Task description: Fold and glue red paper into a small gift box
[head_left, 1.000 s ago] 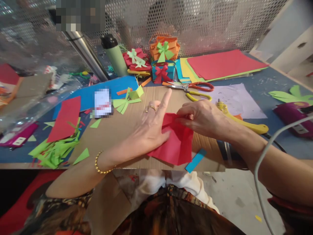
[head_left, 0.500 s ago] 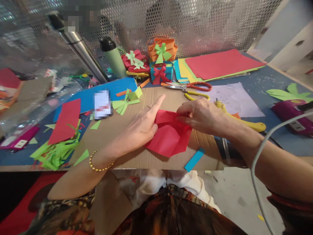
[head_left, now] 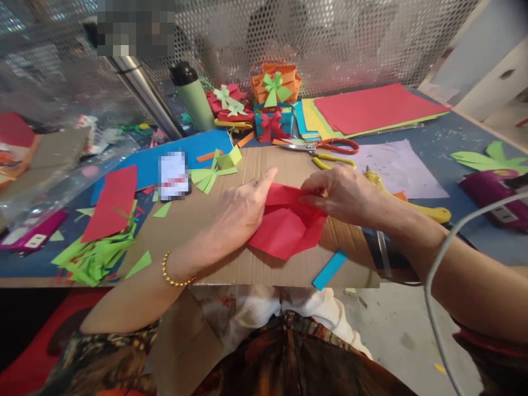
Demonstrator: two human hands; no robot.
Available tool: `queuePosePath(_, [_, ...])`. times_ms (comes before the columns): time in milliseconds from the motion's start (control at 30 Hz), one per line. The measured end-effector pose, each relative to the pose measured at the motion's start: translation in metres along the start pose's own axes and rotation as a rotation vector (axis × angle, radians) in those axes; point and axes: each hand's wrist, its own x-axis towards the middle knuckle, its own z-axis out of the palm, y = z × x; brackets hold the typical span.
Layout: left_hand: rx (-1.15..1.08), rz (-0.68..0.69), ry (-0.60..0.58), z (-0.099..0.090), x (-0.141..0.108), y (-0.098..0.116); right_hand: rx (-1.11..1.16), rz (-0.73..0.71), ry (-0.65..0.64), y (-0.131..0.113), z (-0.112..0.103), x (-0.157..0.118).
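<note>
A folded piece of red paper (head_left: 284, 234) lies creased on the cardboard sheet (head_left: 214, 242) in front of me. At its left edge is my left hand (head_left: 241, 212), index finger pointing forward and the other fingers curled against the paper. My right hand (head_left: 340, 192) pinches the paper's upper right corner between thumb and fingers. A short blue paper strip (head_left: 329, 269) rests near the cardboard's front edge. Just beyond my hands lie red-handled scissors (head_left: 336, 146) and a tool with yellow handles (head_left: 334, 161). A yellow glue gun (head_left: 424, 212) is partly hidden behind my right forearm.
Green paper scraps (head_left: 93, 256) and a phone (head_left: 174, 176) lie to the left. Small paper baskets with bows (head_left: 275, 82), a green bottle (head_left: 192, 96) and stacked coloured sheets (head_left: 379, 110) stand along the back. A grey cable (head_left: 431, 291) hangs across my right forearm.
My left hand has shifted slightly, its index finger drawn in a little toward the paper. The red paper's front edge has risen slightly. My right hand keeps its pinch.
</note>
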Motion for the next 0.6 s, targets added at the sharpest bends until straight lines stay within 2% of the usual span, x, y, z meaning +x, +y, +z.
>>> queuePosePath(200, [-0.168, -0.048, -0.006, -0.011, 0.006, -0.003, -0.076, -0.052, 0.005, 0.000, 0.003, -0.003])
queuePosePath(367, [-0.222, -0.076, -0.004, -0.011, 0.010, -0.006, -0.222, -0.115, 0.037, -0.008, 0.001, -0.009])
queuePosePath(600, [-0.265, -0.062, -0.122, -0.022, 0.010, -0.004, -0.311, -0.207, 0.070, -0.006, 0.002, -0.013])
